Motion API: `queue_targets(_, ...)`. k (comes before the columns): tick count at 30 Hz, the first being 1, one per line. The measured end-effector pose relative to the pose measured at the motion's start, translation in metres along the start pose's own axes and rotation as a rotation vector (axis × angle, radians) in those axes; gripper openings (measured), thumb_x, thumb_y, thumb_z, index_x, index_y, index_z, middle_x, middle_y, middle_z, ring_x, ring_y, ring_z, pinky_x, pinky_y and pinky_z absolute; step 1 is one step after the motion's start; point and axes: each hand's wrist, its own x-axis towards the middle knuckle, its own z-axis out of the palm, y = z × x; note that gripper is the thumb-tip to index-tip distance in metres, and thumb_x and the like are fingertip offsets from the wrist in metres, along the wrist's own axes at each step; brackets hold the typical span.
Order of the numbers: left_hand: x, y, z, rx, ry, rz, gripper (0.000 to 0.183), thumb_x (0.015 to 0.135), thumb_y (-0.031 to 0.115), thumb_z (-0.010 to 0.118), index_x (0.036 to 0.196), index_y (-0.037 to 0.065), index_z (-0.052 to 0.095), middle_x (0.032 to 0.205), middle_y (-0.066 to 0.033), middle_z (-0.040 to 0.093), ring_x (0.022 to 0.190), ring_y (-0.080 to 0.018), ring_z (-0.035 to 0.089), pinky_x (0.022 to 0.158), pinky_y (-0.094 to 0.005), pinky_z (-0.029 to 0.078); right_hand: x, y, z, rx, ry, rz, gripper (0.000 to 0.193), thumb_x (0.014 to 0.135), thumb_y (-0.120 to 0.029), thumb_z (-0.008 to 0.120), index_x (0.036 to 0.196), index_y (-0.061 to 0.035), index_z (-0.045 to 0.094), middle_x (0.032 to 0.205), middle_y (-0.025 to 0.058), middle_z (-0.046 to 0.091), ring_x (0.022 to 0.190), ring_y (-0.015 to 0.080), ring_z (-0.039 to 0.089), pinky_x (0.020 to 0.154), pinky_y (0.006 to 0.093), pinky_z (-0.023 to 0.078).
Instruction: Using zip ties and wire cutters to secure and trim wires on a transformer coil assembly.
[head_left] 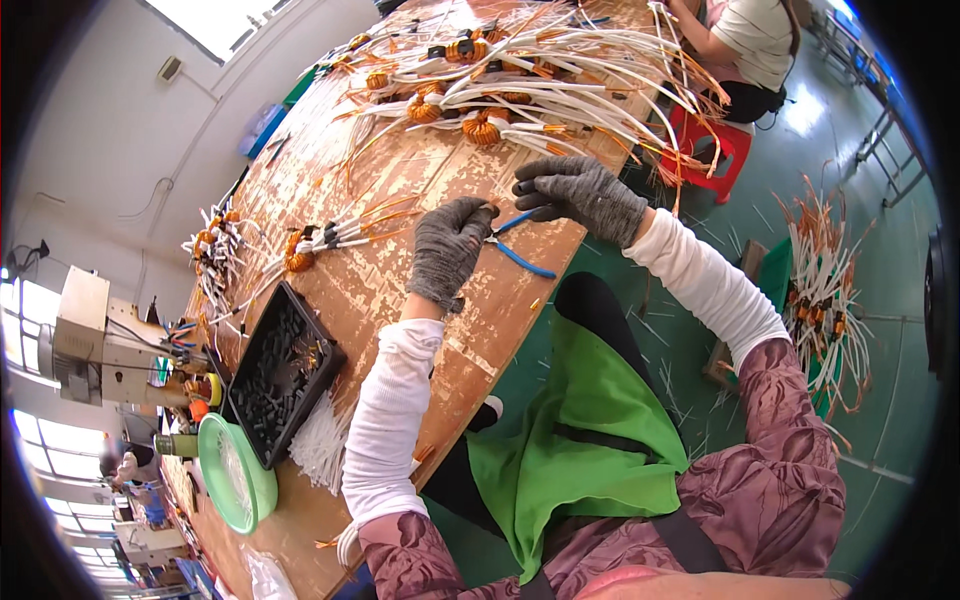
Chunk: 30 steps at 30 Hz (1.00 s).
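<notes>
Blue-handled pliers (525, 264): just beside left fingers (478, 214), near right fingers (541, 186) | left: curled, can't tell hold | right: parted, gripping nothing

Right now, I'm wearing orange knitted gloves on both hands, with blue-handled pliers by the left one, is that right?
Not quite: the head view shows grey knitted gloves, not orange. They cover your left hand and right hand, with the blue-handled pliers by the left.

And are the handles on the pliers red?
No, the pliers beside the left hand have blue handles.
</notes>
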Motion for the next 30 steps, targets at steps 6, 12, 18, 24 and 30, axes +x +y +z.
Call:
queue_targets(6,-0.001,-0.004,0.001,0.018,-0.003,0.012,0.018,0.083,0.012,0.056,0.090,-0.002,0.064,0.079,-0.0134,0.066,0.069,-0.0164,0.063,0.064,-0.0282,0.049,-0.006,-0.008,0.014,-0.166,0.045,0.033,0.030,0.088,-0.018,0.053,0.113,-0.0002,0.053,0.098,0.0105,0.062,0.081,0.0164,0.063,0.069,0.0284,0.054)
queue_targets(12,-0.001,-0.002,0.003,0.059,0.003,0.043,0.017,0.083,0.012,0.056,0.090,-0.001,0.064,0.077,-0.0132,0.066,0.067,-0.0158,0.062,0.062,-0.0286,0.048,-0.007,-0.008,0.014,-0.200,0.073,0.027,0.029,0.088,-0.020,0.053,0.109,-0.0002,0.055,0.093,0.0087,0.063,0.074,0.0132,0.062,0.063,0.0254,0.053)
queue_targets(18,-0.006,0.013,-0.004,-0.105,-0.012,-0.096,0.017,0.083,0.011,0.057,0.091,-0.002,0.064,0.073,-0.0087,0.064,0.060,-0.0123,0.056,0.056,-0.0254,0.046,-0.004,-0.004,0.015,-0.415,0.080,-0.039,0.027,0.085,-0.020,0.058,0.102,0.0001,0.058,0.086,0.0059,0.064,0.058,0.0073,0.054,0.050,0.0204,0.045)
queue_targets(24,-0.009,0.014,-0.003,-0.300,-0.041,-0.179,0.018,0.086,0.014,0.056,0.094,-0.001,0.063,0.069,-0.0051,0.061,0.050,-0.0061,0.047,0.045,-0.0205,0.038,0.004,0.012,0.016,-0.249,-0.002,-0.059,0.026,0.083,-0.020,0.061,0.100,0.0001,0.060,0.087,0.0037,0.064,0.062,0.0069,0.055,0.054,0.0210,0.046)
queue_targets(30,-0.013,0.016,-0.004,-0.354,-0.017,-0.185,0.019,0.086,0.013,0.056,0.095,-0.001,0.063,0.069,-0.0049,0.060,0.051,-0.0060,0.046,0.045,-0.0209,0.037,0.007,0.022,0.028,-0.141,0.033,-0.141,0.026,0.085,-0.018,0.058,0.104,-0.0005,0.058,0.091,0.0031,0.062,0.070,0.0091,0.057,0.065,0.0242,0.050)
